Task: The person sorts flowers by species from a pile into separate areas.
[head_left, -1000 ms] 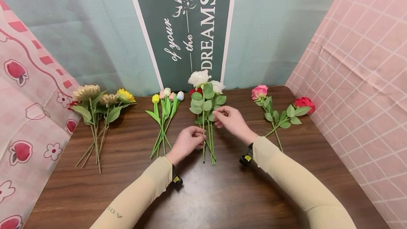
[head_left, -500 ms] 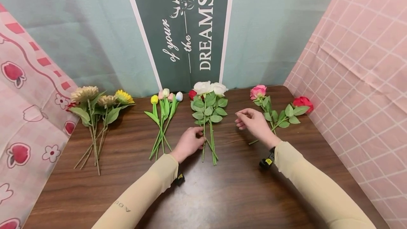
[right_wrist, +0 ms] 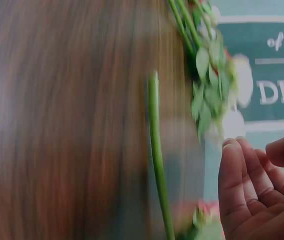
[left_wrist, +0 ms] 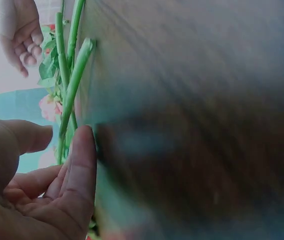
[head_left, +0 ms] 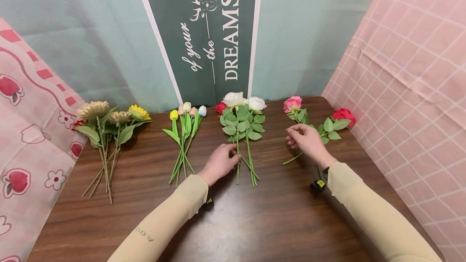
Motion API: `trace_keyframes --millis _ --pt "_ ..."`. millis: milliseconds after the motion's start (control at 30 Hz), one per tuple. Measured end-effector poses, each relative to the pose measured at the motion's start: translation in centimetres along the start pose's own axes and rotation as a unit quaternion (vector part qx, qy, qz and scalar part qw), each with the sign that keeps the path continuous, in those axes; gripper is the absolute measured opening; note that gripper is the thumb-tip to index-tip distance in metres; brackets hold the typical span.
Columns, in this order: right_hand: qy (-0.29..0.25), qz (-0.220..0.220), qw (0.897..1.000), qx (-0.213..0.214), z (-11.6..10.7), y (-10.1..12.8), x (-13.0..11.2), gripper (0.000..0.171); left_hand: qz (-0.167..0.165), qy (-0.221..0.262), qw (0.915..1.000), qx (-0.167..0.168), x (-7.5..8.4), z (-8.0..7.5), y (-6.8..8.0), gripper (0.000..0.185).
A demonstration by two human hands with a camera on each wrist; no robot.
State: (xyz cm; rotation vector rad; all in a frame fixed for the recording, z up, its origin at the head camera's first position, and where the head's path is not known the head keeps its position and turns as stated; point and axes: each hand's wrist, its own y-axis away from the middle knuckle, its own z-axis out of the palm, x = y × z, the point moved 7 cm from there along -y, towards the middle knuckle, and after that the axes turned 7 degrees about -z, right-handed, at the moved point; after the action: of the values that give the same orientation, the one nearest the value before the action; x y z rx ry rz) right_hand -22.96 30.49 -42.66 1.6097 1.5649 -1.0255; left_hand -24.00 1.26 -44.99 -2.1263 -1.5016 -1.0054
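Observation:
In the middle of the head view lie two white roses (head_left: 234,99) and a red rose (head_left: 220,108), their green stems crossing toward the front. My left hand (head_left: 221,163) is beside these stems, fingertips right at the leftmost one. Its thumb and fingers stand apart in the left wrist view, with green stems (left_wrist: 71,85) beyond them and nothing gripped. Over to the right, my right hand (head_left: 307,138) hovers by a pink rose (head_left: 292,104) and another red rose (head_left: 344,116), covering part of their stems. Its fingers are loosely bent and hold nothing; a single stem (right_wrist: 157,155) lies near them in the right wrist view.
Several tulips (head_left: 186,126) lie left of the white roses. Farther left is a bunch of beige blooms (head_left: 92,110) with a yellow flower (head_left: 139,112). Fabric hangs behind the wooden table (head_left: 247,221) and along both sides.
The upper white rose has come down level with the other one. My right hand has left the white roses and moved right to the pink rose. The left hand has stayed by the stems.

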Motion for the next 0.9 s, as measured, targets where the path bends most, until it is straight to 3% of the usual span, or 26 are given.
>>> trace_keyframes --millis 200,300,433,600,733,900 --pt "0.073 0.012 0.997 0.022 -5.3 0.0 2.1 0.039 0.031 -0.097 0.9936 0.048 1.0 -1.5 0.3 0.046" --pt "0.113 0.019 0.993 0.014 -7.5 0.0 3.1 0.038 0.087 -0.137 0.9850 0.058 2.7 -1.5 0.7 0.052" --pt "0.151 0.039 0.988 -0.009 -9.1 0.0 4.3 0.034 0.192 -0.204 0.9586 0.048 6.0 0.1 1.7 0.058" --pt "0.169 0.088 0.980 -0.060 -9.1 0.0 6.0 0.040 0.297 -0.271 0.9154 0.014 9.5 3.6 3.6 0.062" --pt "0.161 0.118 0.978 -0.066 -8.9 0.0 7.1 0.045 0.351 -0.305 0.8853 -0.018 11.3 6.4 5.0 0.061" --pt "0.130 0.141 0.980 -0.054 -8.9 -0.1 8.0 0.041 0.381 -0.315 0.8682 -0.045 12.6 8.8 6.0 0.059"
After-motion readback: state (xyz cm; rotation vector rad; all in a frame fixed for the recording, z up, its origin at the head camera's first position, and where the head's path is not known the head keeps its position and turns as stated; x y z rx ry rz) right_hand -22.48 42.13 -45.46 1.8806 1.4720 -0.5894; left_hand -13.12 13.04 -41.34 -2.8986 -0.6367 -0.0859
